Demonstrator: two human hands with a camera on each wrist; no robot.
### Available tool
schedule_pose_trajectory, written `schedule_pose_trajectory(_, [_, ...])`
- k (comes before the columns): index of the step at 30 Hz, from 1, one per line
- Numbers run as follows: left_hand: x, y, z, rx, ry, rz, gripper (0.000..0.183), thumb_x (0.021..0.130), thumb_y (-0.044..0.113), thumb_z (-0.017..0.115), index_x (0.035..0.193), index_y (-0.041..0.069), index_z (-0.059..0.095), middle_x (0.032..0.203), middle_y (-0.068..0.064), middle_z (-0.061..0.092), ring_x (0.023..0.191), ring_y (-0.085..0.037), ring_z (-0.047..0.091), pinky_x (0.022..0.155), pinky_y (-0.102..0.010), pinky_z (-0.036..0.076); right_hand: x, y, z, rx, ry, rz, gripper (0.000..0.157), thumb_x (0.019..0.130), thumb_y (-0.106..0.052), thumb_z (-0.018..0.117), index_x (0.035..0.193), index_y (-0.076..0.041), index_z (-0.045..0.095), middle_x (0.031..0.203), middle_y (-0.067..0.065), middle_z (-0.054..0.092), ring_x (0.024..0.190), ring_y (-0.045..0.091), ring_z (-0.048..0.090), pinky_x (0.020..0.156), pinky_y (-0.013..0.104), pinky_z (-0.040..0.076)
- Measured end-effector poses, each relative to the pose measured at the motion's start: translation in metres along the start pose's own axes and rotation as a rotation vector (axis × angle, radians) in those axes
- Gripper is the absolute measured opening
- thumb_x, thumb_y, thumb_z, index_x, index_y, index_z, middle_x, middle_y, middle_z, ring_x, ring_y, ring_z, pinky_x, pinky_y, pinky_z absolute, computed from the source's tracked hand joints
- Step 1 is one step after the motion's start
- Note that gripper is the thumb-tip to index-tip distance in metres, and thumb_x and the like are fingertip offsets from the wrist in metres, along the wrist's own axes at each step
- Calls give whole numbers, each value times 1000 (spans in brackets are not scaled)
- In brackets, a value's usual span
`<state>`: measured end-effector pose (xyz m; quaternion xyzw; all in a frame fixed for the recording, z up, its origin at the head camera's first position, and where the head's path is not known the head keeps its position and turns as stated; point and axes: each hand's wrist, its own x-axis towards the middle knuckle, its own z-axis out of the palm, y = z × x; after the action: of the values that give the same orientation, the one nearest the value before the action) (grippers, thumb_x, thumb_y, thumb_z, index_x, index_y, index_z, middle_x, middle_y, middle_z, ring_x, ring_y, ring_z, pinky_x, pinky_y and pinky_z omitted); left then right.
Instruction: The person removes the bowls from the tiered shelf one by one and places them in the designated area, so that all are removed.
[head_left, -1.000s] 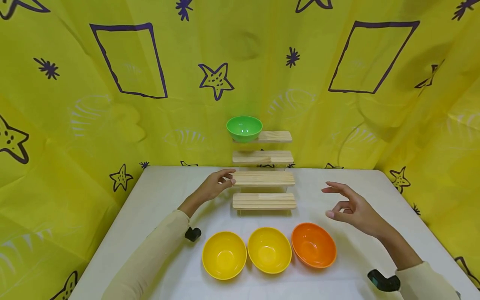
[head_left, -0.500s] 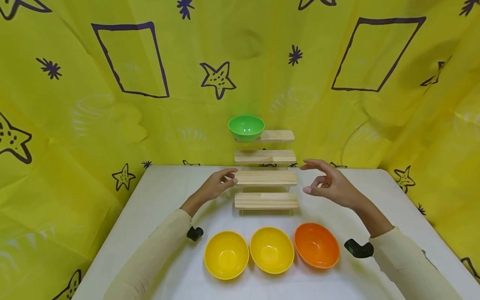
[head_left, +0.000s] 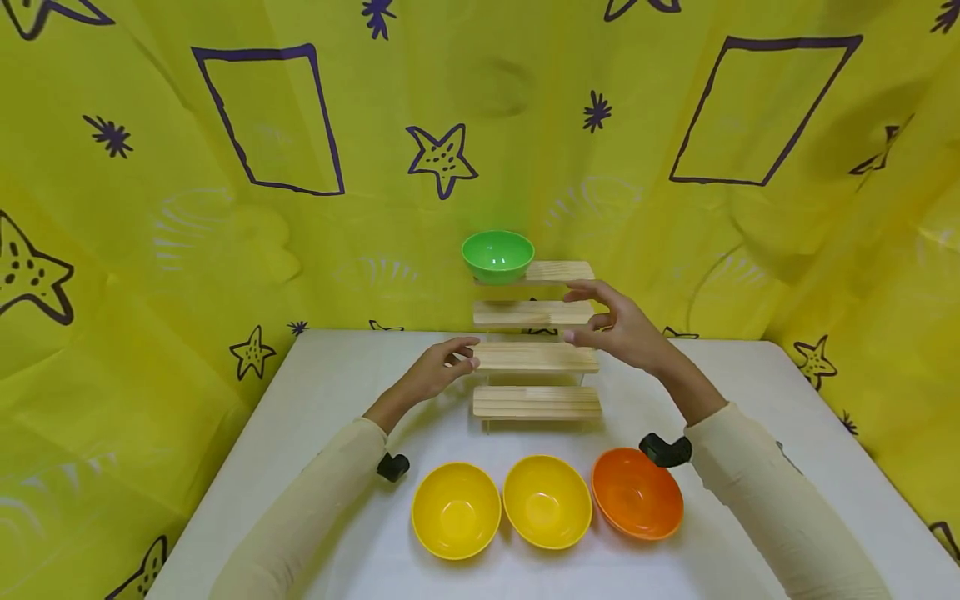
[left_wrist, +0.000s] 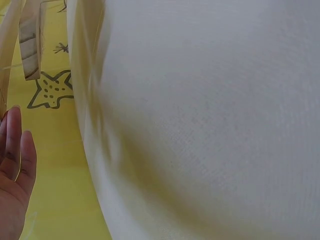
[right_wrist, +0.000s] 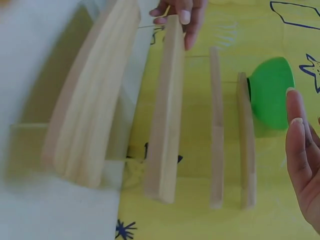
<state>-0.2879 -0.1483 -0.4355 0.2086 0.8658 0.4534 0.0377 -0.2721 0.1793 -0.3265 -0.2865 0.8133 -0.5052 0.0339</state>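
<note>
A stepped wooden rack (head_left: 536,402) with light plank shelves stands at the back of the table. On the left part of its top shelf sits a green bowl (head_left: 498,258), upright. My left hand (head_left: 429,372) grips the left end of a middle shelf, thumb at the front edge and fingers behind, as the right wrist view shows. My right hand (head_left: 617,327) is raised at the rack's right side, fingers parted from the thumb and holding nothing. In the head view it overlaps the right ends of the upper shelves.
Two yellow bowls (head_left: 456,511) and an orange bowl (head_left: 637,498) stand in a row on the white table (head_left: 322,533), in front of the rack. A yellow patterned curtain (head_left: 375,83) hangs close behind and at both sides.
My right hand has moved left and up, from over the table's right side to the rack's right end. The left hand keeps its place at the shelf. The bowls have not moved.
</note>
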Motion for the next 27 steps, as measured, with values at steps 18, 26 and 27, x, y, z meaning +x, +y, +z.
schedule_pose_trajectory(18, [0, 0, -1, 22, -4, 7, 47, 102, 27, 60, 146, 10, 53, 123, -15, 68, 97, -24, 65, 80, -30, 53, 68, -14, 12, -41, 112, 175, 88, 90, -40, 74, 157, -11, 27, 154, 15, 41, 98, 40, 70, 78, 42, 55])
schedule_pose_trajectory(26, [0, 1, 0, 16, 0, -10, 48, 102, 27, 60, 146, 10, 52, 124, -15, 68, 99, -24, 65, 79, -30, 53, 92, -19, 21, 13, 113, 239, 100, 87, -42, 76, 159, -8, 16, 156, 18, 37, 95, 39, 70, 78, 43, 57])
schedule_pose_trajectory(27, [0, 1, 0, 15, 2, -11, 48, 102, 26, 60, 146, 10, 53, 124, -15, 68, 99, -24, 65, 79, -30, 53, 94, -20, 22, 19, 111, 242, 100, 87, -42, 76, 159, -8, 15, 156, 19, 37, 94, 39, 70, 78, 43, 57])
